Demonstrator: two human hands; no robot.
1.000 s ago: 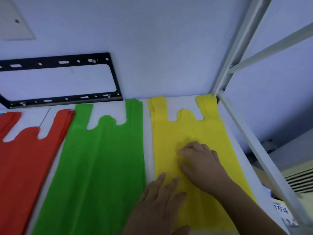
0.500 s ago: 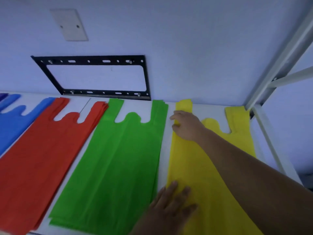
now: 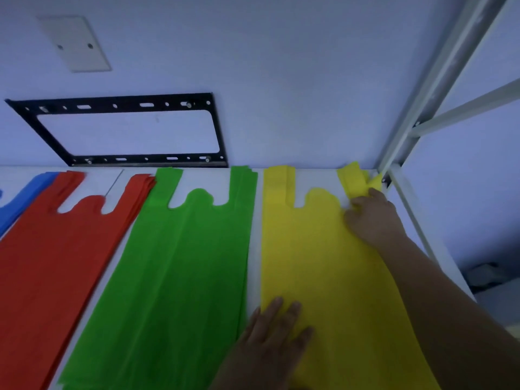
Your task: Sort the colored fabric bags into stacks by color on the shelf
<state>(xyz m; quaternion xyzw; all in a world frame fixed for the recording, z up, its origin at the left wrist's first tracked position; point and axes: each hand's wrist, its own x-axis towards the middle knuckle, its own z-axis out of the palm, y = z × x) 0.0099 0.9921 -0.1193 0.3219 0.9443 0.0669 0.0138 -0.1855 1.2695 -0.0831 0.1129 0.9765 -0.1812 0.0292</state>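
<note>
The yellow bags lie stacked at the right of the shelf. The left hand presses flat, fingers spread, on their lower edge; the right hand pinches the upper-right handle.

Right edge: the shelf frame post and its side rail hem in my right hand, which sits close beside them.
Back: the wall closes off the far end right behind the yellow bags.
Left of yellow: a narrow bare strip of shelf runs beside the green bags.
Near edge: my left hand lies flat over it.
Above the stacks: open air.
</note>
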